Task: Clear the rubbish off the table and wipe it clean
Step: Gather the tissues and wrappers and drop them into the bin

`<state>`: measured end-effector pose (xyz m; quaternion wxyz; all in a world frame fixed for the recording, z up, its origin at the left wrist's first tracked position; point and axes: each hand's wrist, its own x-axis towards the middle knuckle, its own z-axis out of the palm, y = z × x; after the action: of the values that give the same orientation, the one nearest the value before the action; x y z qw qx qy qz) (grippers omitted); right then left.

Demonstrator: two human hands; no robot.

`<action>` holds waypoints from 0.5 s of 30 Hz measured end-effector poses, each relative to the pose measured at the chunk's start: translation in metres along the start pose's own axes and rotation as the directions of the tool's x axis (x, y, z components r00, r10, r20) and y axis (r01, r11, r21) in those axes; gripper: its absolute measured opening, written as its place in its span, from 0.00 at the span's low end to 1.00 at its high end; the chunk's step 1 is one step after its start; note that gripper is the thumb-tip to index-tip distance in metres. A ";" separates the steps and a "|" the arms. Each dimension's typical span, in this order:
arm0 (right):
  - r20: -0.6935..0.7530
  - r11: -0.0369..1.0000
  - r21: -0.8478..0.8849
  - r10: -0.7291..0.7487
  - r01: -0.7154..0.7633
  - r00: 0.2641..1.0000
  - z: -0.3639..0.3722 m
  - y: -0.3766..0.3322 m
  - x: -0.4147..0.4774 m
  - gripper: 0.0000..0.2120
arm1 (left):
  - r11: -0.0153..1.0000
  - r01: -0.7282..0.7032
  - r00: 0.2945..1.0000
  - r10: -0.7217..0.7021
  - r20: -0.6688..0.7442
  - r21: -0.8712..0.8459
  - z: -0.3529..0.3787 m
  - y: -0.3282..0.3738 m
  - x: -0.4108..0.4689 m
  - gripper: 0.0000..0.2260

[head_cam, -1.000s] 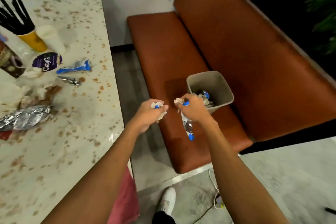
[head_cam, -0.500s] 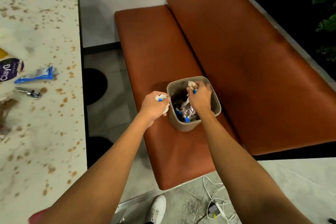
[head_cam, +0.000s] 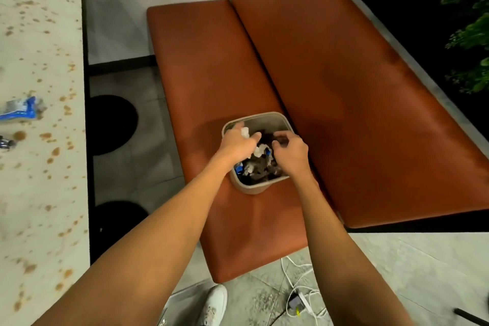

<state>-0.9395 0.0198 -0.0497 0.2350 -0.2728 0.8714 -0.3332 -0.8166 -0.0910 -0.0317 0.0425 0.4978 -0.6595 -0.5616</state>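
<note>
A beige bin (head_cam: 266,116) stands on the orange bench seat (head_cam: 201,61), filled with wrappers and crumpled paper (head_cam: 258,167). Both my hands are over its opening. My left hand (head_cam: 236,144) is above the bin's left rim and grips a crumpled white tissue (head_cam: 245,132). My right hand (head_cam: 291,152) hovers over the right side with loosely curled fingers and nothing in it. On the left, the pale table (head_cam: 39,193) is covered in brown stains. A blue wrapper (head_cam: 19,110) and a small metal piece (head_cam: 5,143) lie at its left edge.
The bench backrest (head_cam: 344,74) rises to the right of the bin. Black round table bases (head_cam: 111,124) sit on the tiled floor between table and bench. A white cable with a charger (head_cam: 297,302) and my white shoe (head_cam: 214,304) are on the floor below.
My left hand moved right from beside the bin to over its rim. My right hand let its wrapper and tissue drop into the bin. The view swung right, away from the table.
</note>
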 end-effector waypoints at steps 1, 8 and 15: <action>-0.006 1.000 0.016 -0.003 0.003 1.000 -0.004 0.001 -0.002 0.13 | 1.000 0.013 0.998 -0.014 0.061 0.019 0.003 0.001 0.000 0.31; -0.033 0.998 0.060 -0.022 0.024 0.999 -0.005 -0.017 -0.017 0.11 | 0.992 -0.093 0.996 0.094 -0.003 0.091 -0.016 -0.005 -0.015 0.16; 0.006 0.989 0.045 -0.141 0.141 0.990 0.033 -0.063 -0.039 0.10 | 0.990 -0.138 0.973 0.135 -0.189 0.001 -0.080 -0.038 -0.048 0.07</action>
<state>-0.8706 -0.0104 -0.0182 0.2208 -0.3299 0.8413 -0.3670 -0.7201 -0.1082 -0.0081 0.1463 0.5022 -0.6818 -0.5115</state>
